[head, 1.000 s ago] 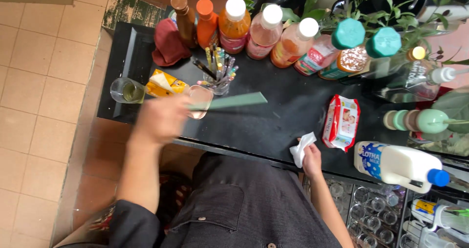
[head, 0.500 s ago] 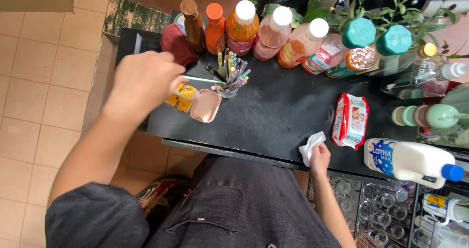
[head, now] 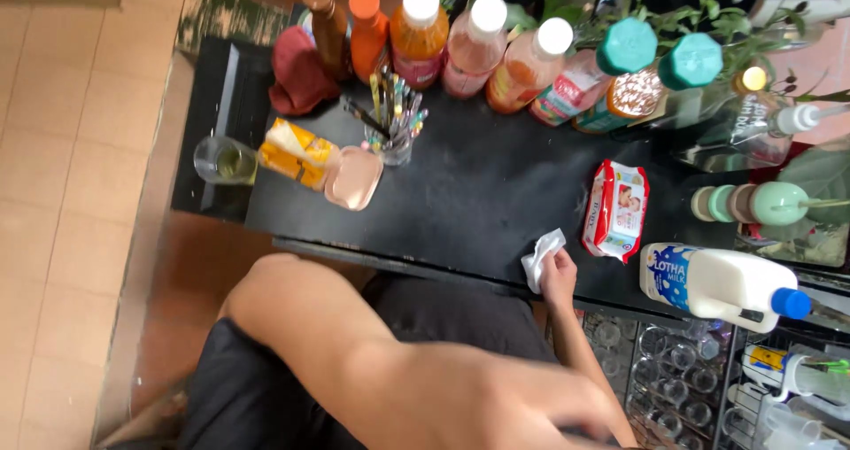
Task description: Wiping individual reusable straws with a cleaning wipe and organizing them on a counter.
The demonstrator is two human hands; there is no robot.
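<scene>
Right fingers pinched shut on a crumpled white wipe at the near edge of the black worktop; wet-wipe pack sits just beyond them. Left hand is low, off the worktop and blurred, so its fingers can't be read.

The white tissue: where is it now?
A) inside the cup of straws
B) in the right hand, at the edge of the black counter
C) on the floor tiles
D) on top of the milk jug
B: the white tissue is pinched in the right hand at the near edge of the black counter.
</scene>
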